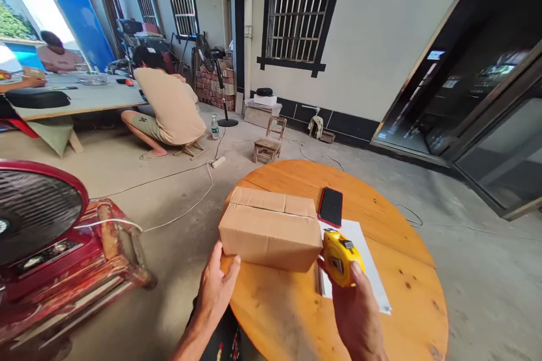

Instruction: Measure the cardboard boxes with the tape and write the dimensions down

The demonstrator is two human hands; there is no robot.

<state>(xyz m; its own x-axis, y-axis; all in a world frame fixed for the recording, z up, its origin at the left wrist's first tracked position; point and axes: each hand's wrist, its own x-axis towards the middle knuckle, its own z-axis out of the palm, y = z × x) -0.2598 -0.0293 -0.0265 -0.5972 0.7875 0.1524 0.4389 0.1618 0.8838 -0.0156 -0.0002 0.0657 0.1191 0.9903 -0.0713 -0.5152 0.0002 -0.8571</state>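
A closed cardboard box [271,225] lies on a round wooden table [381,225]. My left hand [217,285] rests against the box's near left corner, fingers partly curled and spread, holding nothing. My right hand [358,307] grips a yellow tape measure [340,257] just off the box's right end. A black phone with a red edge [331,206] lies behind the box. A white sheet of paper [364,256] lies under and beside the tape measure.
A red fan [38,208] on a red stand [84,259] is at the left. A person in a beige shirt [171,104] squats at a low table [84,98]; another person sits beyond. A small wooden chair [269,141] and floor cables [182,211] lie ahead.
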